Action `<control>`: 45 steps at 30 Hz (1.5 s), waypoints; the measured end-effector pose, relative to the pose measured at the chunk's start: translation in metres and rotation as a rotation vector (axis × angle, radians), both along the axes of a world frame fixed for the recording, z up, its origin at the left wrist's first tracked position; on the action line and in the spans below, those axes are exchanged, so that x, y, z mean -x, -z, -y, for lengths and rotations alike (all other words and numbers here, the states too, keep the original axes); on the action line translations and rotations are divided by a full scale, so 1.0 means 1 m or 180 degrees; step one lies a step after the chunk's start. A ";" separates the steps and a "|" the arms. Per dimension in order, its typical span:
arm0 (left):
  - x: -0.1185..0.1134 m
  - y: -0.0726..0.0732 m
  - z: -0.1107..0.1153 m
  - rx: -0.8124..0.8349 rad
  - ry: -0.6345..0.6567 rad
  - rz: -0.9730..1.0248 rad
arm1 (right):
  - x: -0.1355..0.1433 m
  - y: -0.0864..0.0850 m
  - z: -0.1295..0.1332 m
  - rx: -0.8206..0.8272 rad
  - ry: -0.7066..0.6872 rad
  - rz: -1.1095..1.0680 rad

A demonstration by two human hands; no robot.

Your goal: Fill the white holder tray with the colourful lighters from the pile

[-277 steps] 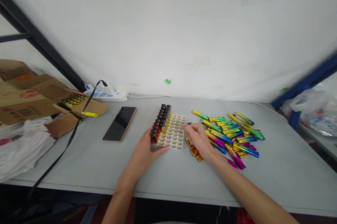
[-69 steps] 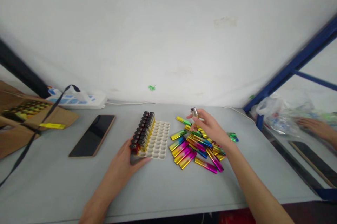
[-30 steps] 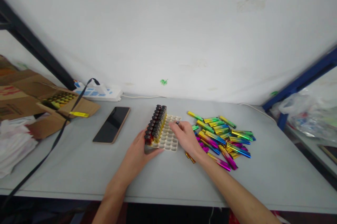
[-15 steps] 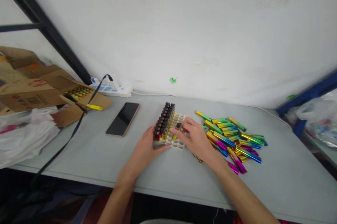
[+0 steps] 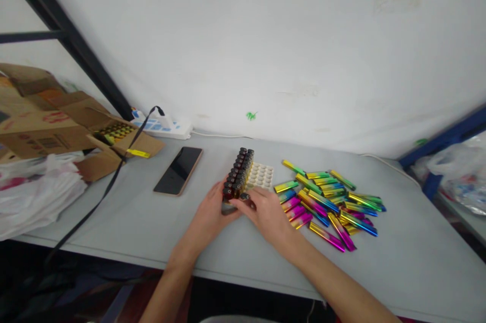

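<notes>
A pale tray with round holes point(image 5: 261, 173) lies on the desk. Several black-capped tubes point(image 5: 240, 168), some dark red and some yellowish, stand upright in rows along its left side. My left hand point(image 5: 208, 211) is closed around the near left corner of the tray, thumb along the front edge. My right hand point(image 5: 268, 211) pinches another black-capped tube point(image 5: 245, 196) at the near end of the tray, just right of the filled rows. The lower part of that tube is hidden by my fingers. Right of this hand lie loose shiny gradient-coloured tubes point(image 5: 322, 193) in a pile.
A phone point(image 5: 178, 171) lies left of the tray. Beyond it are a power strip point(image 5: 170, 130), an open cardboard box point(image 5: 41, 135) with more tubes inside, and white plastic bags point(image 5: 41, 196). A dark strap point(image 5: 102, 196) hangs over the left side. The wall point(image 5: 281, 59) stands behind the desk.
My right hand has moved toward me and slightly left with the black-capped tube, from the tray's middle to its near end. More of the tray and shiny tubes now show.
</notes>
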State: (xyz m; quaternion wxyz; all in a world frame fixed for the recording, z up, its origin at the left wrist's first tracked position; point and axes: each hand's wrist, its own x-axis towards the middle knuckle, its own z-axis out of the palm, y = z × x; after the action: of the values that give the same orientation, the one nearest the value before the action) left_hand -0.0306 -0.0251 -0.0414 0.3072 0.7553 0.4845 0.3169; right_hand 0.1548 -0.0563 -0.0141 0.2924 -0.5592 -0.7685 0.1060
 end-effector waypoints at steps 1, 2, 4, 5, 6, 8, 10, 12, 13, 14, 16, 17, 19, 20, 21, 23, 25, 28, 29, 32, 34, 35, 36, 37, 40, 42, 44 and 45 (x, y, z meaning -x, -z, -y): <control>0.000 0.000 0.000 -0.0006 -0.0009 0.0004 | 0.003 -0.002 0.001 -0.0059 0.0022 0.0218; 0.000 -0.001 0.000 -0.0004 -0.0018 0.0008 | 0.006 -0.005 0.002 -0.0075 0.0055 0.0423; 0.000 -0.002 -0.001 0.0039 -0.0005 -0.0005 | 0.013 -0.012 0.002 0.0059 0.0117 0.0742; 0.000 -0.002 -0.001 0.0069 -0.0002 -0.0020 | 0.016 -0.015 0.002 0.0184 0.0135 0.0846; 0.000 -0.003 -0.001 0.0098 -0.0005 -0.0038 | 0.019 -0.018 0.001 0.0310 0.0158 0.0919; 0.000 -0.004 -0.001 0.0146 -0.0041 -0.0085 | 0.023 -0.021 0.000 0.0507 0.0212 0.0998; 0.001 -0.004 -0.001 0.0170 -0.0085 -0.0126 | 0.023 -0.022 -0.001 0.0590 0.0241 0.1011; 0.001 -0.004 -0.002 0.0181 -0.0100 -0.0146 | 0.020 -0.021 -0.001 0.0569 0.0220 0.0982; 0.001 -0.004 -0.002 0.0184 -0.0104 -0.0151 | 0.017 -0.020 0.000 0.0527 0.0204 0.0953; 0.001 -0.004 -0.003 0.0182 -0.0102 -0.0159 | 0.014 -0.019 0.002 0.0468 0.0193 0.0910; 0.001 -0.005 -0.003 0.0143 -0.0138 -0.0174 | 0.004 -0.016 0.009 0.0346 0.0199 0.0777; 0.001 -0.006 -0.003 0.0119 -0.0164 -0.0190 | -0.002 -0.015 0.013 0.0299 0.0220 0.0683; 0.000 -0.008 -0.003 0.0093 -0.0212 -0.0236 | -0.016 -0.013 0.024 0.0233 0.0303 0.0440; -0.001 -0.009 -0.003 0.0096 -0.0225 -0.0256 | -0.026 -0.013 0.030 0.0217 0.0355 0.0306; -0.001 -0.010 -0.003 0.0104 -0.0235 -0.0273 | -0.037 -0.014 0.035 0.0213 0.0407 0.0174; -0.001 -0.010 -0.003 0.0110 -0.0253 -0.0296 | -0.062 -0.016 0.046 0.0213 0.0509 -0.0089; -0.001 -0.010 -0.004 0.0101 -0.0282 -0.0322 | -0.093 -0.019 0.054 0.0233 0.0690 -0.0352; 0.000 -0.009 -0.004 0.0083 -0.0314 -0.0398 | -0.140 -0.021 0.061 0.0128 0.1121 -0.0372; 0.000 -0.010 -0.004 0.0076 -0.0324 -0.0429 | -0.155 -0.020 0.063 0.0069 0.1175 -0.0280; 0.000 -0.010 -0.004 0.0070 -0.0348 -0.0518 | -0.191 -0.020 0.064 0.0013 0.1233 -0.0096; 0.000 -0.011 -0.005 0.0087 -0.0346 -0.0545 | -0.209 -0.022 0.063 0.0054 0.1275 -0.0039; 0.000 -0.011 -0.005 0.0092 -0.0347 -0.0544 | -0.216 -0.025 0.062 0.0052 0.1309 -0.0028; 0.000 -0.011 -0.005 0.0097 -0.0343 -0.0541 | -0.221 -0.028 0.060 0.0031 0.1350 -0.0034; 0.000 -0.012 -0.005 0.0104 -0.0337 -0.0539 | -0.225 -0.032 0.059 -0.0009 0.1390 -0.0062; -0.001 -0.012 -0.005 0.0123 -0.0310 -0.0546 | -0.223 -0.043 0.052 -0.0138 0.1433 -0.0207; 0.000 -0.012 -0.005 0.0118 -0.0307 -0.0548 | -0.212 -0.046 0.049 -0.0076 0.1267 -0.0217; 0.000 -0.011 -0.005 0.0086 -0.0314 -0.0521 | -0.195 -0.044 0.046 0.0101 0.0932 -0.0134; 0.000 -0.010 -0.005 0.0073 -0.0314 -0.0501 | -0.186 -0.041 0.044 0.0204 0.0752 -0.0073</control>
State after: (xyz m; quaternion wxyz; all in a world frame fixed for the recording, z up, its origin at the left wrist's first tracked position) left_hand -0.0310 -0.0198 -0.0312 0.2608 0.7495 0.5474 0.2658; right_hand 0.3411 -0.1006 0.0271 0.2936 -0.6537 -0.6901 0.1017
